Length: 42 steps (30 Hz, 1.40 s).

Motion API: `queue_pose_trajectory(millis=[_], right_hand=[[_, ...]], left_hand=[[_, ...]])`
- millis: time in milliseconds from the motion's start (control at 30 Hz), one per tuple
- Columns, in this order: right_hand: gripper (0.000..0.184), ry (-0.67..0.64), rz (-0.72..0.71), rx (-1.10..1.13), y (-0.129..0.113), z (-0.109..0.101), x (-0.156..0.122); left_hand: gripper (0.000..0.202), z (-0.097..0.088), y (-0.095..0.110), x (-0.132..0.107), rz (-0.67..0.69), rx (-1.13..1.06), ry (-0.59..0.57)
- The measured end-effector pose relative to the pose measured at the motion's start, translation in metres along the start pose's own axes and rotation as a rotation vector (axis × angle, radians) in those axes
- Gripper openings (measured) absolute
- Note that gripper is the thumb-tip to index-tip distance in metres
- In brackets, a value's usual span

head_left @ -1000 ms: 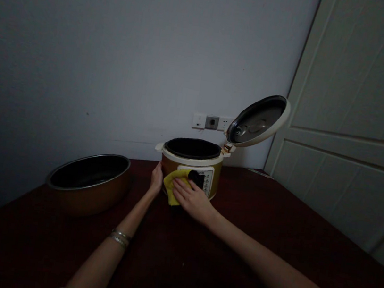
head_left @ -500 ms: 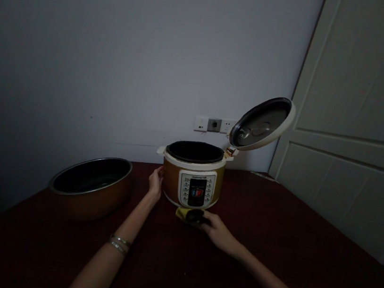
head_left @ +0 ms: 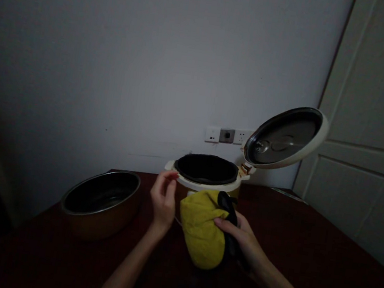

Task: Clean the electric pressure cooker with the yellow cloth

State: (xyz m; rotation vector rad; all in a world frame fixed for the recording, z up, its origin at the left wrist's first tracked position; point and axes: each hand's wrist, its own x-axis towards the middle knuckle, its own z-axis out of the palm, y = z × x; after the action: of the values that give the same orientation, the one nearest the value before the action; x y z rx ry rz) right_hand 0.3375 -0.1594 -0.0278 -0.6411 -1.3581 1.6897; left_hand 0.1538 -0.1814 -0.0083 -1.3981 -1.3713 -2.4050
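Note:
In the head view, my right hand (head_left: 241,239) grips a yellow cloth duster (head_left: 203,231) by its black handle, the soft yellow end hanging left and down. It is raised in front of the electric cooker (head_left: 207,187), hiding most of the control panel. The cooker's lid (head_left: 288,141) is tilted up at the right, and its dark inside faces me. My left hand (head_left: 165,197) is raised beside the cooker's front left rim, fingers loosely bent and apart, holding nothing. Whether its fingertips touch the rim I cannot tell.
A brown inner pot (head_left: 104,222) with a dark inside stands on the dark red table (head_left: 303,264) at the left. Behind the cooker are wall sockets (head_left: 227,135). A door (head_left: 372,155) is at the right.
My right hand has lifted the yellow duster from low in front of the cooker, toward me and into fuller view. My left hand has moved up from the cooker's side. The view has shifted left.

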Motion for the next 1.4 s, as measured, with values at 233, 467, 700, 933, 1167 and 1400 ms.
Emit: queue_pose_trajectory(millis=[233, 467, 700, 933, 1167, 1400], right_hand=[[0.053, 0.268, -0.197, -0.092, -0.029, -0.01, 0.009], [0.046, 0.222, -0.106, -0.18, -0.016, -0.027, 0.007], [0.039, 0.124, -0.073, -0.18, 0.004, -0.049, -0.007], [0.04, 0.177, 0.037, -0.296, 0.01, -0.078, -0.014], [0.043, 0.178, 0.018, -0.368, 0.017, -0.074, -0.01], [0.043, 0.163, 0.042, -0.418, 0.03, -0.086, -0.015]], left_hand=[[0.037, 0.031, 0.041, -0.032, -0.547, -0.325, -0.581], [0.03, 0.04, 0.027, -0.024, -0.738, -0.353, -0.536], [0.032, 0.016, 0.024, 0.022, -0.744, -0.2, -0.677], [0.026, -0.048, 0.019, 0.166, 0.006, 0.573, -0.159], [0.01, -0.018, -0.074, 0.169, -0.075, 0.517, -0.678], [0.009, -0.032, -0.079, 0.145, -0.048, 0.28, -0.798]])
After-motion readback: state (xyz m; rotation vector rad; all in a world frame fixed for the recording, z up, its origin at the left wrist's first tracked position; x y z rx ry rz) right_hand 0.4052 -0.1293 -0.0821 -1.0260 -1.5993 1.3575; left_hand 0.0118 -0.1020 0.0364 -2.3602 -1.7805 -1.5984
